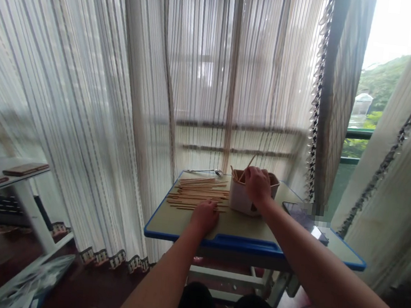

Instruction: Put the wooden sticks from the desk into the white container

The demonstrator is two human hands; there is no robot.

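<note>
Wooden sticks in rough crosswise rows on left half of desk, mostly parallel, ends uneven, some touching, some with gaps. Left hand palm down on near right ends of those rows, fingers bent over sticks; cannot tell light contact from actual grip. Right hand at top of off-white holder, fingers curled down over opening, fingertips hidden; cannot tell pinched on a stick from just reaching in. Tilted stick right next to those fingers, leaning up and to the right, lower end down toward the opening. More stick ends poking up at holder's left corner. Holder upright, brownish rim, just right of the rows. Metal spoon-like utensil flat at far edge of desk, beyond the sticks. Dark flat device on right side of desk, past right forearm, partly pixelated, so no exact type. Blue edging all round, blue groove along near side. Striped sheer curtains behind; at right, green rail and foliage through the gap. Far left, white table with brown flat object on top. Below, black-clad knees and dark red floor.
</note>
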